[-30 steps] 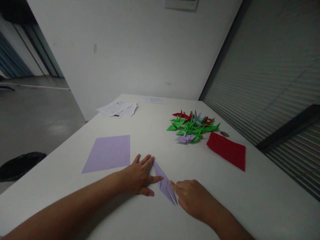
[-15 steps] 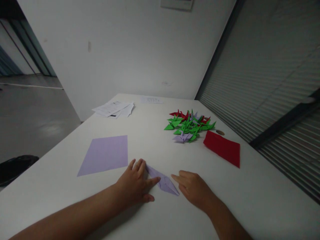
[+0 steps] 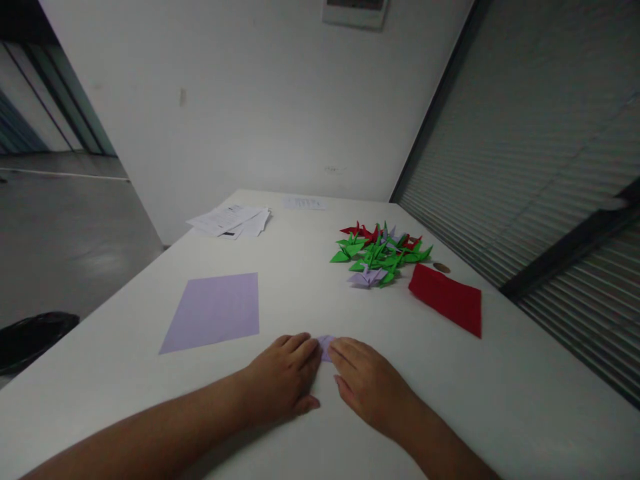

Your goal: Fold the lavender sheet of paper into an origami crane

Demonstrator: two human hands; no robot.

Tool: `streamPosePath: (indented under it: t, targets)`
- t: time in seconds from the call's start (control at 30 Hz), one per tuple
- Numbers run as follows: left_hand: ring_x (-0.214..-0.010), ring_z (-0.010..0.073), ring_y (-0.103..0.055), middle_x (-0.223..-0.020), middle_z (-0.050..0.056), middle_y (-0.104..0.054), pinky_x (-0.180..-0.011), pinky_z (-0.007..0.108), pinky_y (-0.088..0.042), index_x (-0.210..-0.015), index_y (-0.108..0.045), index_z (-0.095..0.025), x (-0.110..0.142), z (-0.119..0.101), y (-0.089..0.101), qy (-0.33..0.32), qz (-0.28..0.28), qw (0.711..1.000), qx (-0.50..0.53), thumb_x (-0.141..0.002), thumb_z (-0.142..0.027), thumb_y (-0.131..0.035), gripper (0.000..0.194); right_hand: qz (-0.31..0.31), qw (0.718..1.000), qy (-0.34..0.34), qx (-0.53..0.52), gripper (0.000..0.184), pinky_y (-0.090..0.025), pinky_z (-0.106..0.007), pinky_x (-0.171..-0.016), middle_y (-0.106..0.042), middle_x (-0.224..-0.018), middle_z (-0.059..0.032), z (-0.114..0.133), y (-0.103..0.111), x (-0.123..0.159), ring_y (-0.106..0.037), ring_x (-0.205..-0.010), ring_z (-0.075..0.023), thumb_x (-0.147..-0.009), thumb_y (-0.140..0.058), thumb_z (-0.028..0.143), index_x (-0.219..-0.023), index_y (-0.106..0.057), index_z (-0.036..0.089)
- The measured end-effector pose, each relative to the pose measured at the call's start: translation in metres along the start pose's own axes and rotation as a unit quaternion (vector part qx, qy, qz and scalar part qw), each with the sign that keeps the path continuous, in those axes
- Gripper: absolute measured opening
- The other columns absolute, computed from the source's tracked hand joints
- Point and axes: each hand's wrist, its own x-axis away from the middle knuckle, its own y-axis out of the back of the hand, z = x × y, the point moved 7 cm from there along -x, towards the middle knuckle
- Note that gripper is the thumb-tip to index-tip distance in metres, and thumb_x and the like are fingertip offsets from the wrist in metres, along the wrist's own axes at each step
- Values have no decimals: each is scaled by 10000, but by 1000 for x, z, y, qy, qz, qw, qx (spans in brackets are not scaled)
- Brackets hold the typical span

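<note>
A small folded piece of purple origami paper (image 3: 325,348) lies on the table, mostly covered by my hands. My left hand (image 3: 287,377) holds its left part down with the fingers close together; the thumb is apart, off the paper. From the right, my right hand (image 3: 373,383) presses on the other end, its fingers closed together and bent over the paper. Only a narrow strip of purple shows between both sets of fingertips. Beyond my left hand is a flat purple paper sheet (image 3: 215,312).
Several folded paper cranes (image 3: 377,250) in green, red and purple are heaped at the right. A red paper stack (image 3: 447,300) lies in front of them. Printed sheets (image 3: 230,219) rest at the far left of the white table (image 3: 300,267). A black-lined bin (image 3: 37,340) stands left.
My right hand has moved left onto the folded purple paper. My left fingers have drawn together and shifted slightly right. The paper is now largely covered, and its pointed ends no longer show.
</note>
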Motion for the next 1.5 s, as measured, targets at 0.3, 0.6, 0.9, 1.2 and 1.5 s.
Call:
streamPosePath:
  t: [0.3,0.6,0.9,1.2,1.5]
  targets:
    - [-1497,357,-372,-1607,249,-375,-1186,500,-371,-1575,-328,-70,12,3,5,-39,7,997,65,-1001,-515,-497,746,89,996,11,-29,598,-438,-530,-1169,-579,-1463,-218,-10,-19,-2,-545,-1355,-351,-899,-714,273,-1439,-550,76]
    - [-1508,325,-360,-1621,187,-381,-1228,515,-318,-1588,-338,-136,16,14,19,-98,33,990,96,-1000,-478,-520,704,148,985,4,-89,559,-381,-480,-1217,-513,-1547,-158,-52,-15,0,-481,-1433,-275,-961,-636,255,-1497,-517,151]
    - [-1529,328,-316,-1632,201,-348,-1250,544,-254,-1603,-296,-116,15,11,14,-92,37,992,82,-1017,-529,-452,734,109,986,46,-119,581,-362,-460,-1229,-446,-1598,-149,-43,-18,-20,-408,-1485,-266,-977,-597,243,-1538,-463,166]
    - [-1513,323,-349,-1631,224,-330,-1231,455,-341,-1596,-287,-61,17,1,9,-120,32,991,56,-1017,-443,-485,721,189,971,45,-137,683,-199,-521,-1273,-367,-1638,-149,-44,-34,-28,-294,-1541,-268,-1026,-543,467,-1606,-321,183]
    - [-1455,304,-454,-1532,206,-507,-1227,433,-362,-1461,-514,-80,16,-4,32,-157,36,984,78,-1021,-313,-484,499,178,975,39,-129,588,-193,-521,-1267,-394,-1629,-128,-46,-34,-30,-282,-1544,-270,-1065,-455,445,-1585,-373,184]
